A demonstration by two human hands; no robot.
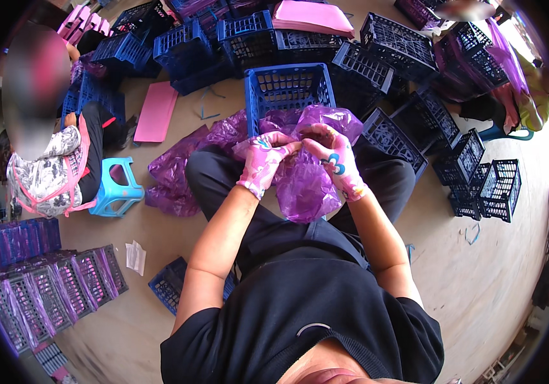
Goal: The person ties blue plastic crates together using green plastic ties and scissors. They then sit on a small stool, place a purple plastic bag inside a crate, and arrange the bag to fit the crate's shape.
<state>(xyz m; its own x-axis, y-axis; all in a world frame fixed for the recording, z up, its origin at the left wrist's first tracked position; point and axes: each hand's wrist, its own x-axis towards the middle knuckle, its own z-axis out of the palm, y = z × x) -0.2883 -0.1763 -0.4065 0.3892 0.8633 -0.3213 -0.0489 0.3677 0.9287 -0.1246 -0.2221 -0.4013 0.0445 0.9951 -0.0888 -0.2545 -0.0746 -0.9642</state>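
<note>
A shiny purple plastic bag hangs bunched between my two hands, over my lap. My left hand, in a pink flowered glove, is closed with its fingertips pinching the bag's film. Close beside it my right hand, gloved alike, also pinches the film, with thumb and fingers drawn together. The tips of the two hands nearly meet. Just beyond them stands a blue plastic crate with latticed walls, and more purple film lies bunched against its near side. Crumpled purple plastic also spreads out to the left of my knee.
Blue crates crowd the far side, with pink sheets on top. A pink sheet lies on the floor. Dark crates stand right; filled crates line the lower left. A person sits left near a blue stool.
</note>
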